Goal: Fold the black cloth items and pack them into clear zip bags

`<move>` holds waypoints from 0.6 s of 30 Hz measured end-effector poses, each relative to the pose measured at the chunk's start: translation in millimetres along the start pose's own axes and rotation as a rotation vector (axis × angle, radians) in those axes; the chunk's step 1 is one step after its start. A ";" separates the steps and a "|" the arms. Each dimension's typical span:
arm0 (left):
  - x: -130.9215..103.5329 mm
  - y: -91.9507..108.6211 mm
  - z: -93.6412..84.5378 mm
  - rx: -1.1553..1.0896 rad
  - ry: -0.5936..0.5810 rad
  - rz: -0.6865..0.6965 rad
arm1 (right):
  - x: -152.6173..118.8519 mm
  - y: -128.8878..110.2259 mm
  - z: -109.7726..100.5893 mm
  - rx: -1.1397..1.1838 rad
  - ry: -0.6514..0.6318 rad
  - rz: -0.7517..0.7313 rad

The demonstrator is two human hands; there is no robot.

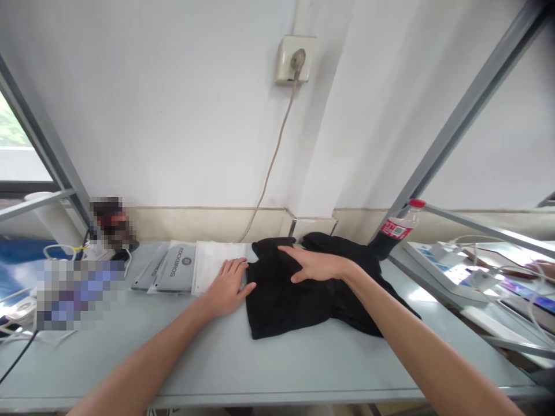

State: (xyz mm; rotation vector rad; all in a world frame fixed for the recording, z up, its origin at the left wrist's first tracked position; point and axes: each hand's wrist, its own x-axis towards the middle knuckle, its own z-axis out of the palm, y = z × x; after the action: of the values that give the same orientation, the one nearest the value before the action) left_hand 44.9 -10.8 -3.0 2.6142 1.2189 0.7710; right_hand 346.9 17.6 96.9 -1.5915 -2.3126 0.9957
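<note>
A black cloth garment [286, 300] lies spread on the grey table, its exact kind hard to make out. My right hand [314, 264] rests on its upper part, fingers stretched out to the left and thumb apart. Beside the garment's left edge, my left hand [228, 286] lies with fingers spread over the right end of a white plastic packet [212, 257]. Further left are flat grey packets [177, 268] in clear plastic, printed "ROCKBROS". More black fabric [355, 260] bunches behind and under my right forearm.
A cola bottle [396, 228] with a red cap stands at the right by the metal frame [455, 133]. Cables and devices lie at the far right, with more cables at the left. A plugged cord [277, 150] hangs from the wall socket [296, 59].
</note>
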 end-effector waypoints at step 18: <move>-4.7 -4.4 0.1 -0.041 -0.062 -0.076 | -110.1 166.5 -0.8 0.130 0.476 0.412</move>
State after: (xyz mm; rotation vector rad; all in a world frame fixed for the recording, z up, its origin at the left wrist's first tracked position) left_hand 39.5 -11.5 -6.4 2.5234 1.2629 0.6894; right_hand 521.7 -43.6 22.5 -2.0267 -1.6171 0.7105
